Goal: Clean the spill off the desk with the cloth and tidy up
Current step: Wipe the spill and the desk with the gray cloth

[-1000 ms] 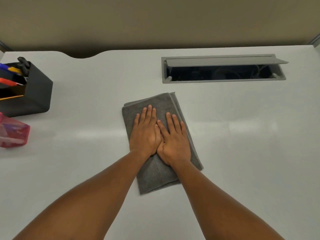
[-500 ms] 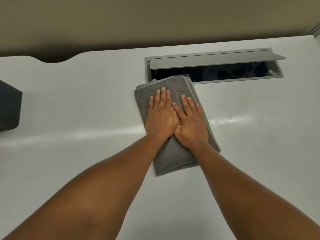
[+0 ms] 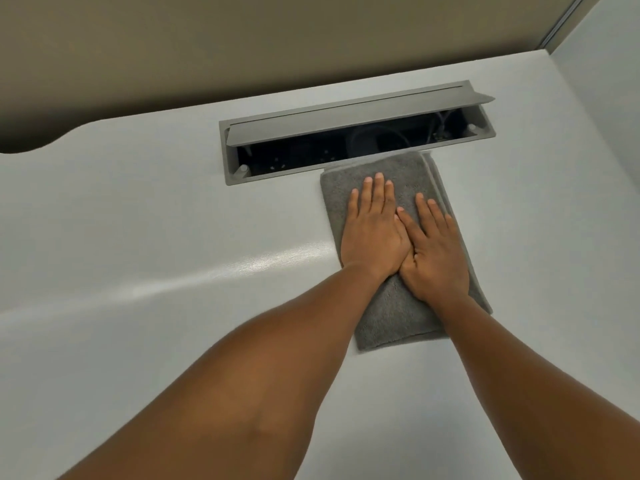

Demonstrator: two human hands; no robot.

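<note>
While both hands, left [image 3: 374, 233] and right [image 3: 437, 252], press flat on the folded grey terry cloth [image 3: 394, 315], wiping looks midway; white surface [image 3: 145, 237] maybe damp, tidying left.

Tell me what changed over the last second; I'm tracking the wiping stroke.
Both hands, left hand and right hand, slid the cloth away from the person and rightward along the cable tray. Unchanged: both palms flat on the folded cloth, nothing gripped or released.

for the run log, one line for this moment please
left hand: flat on cloth | right hand: flat on cloth | cloth: at cable tray edge
</note>
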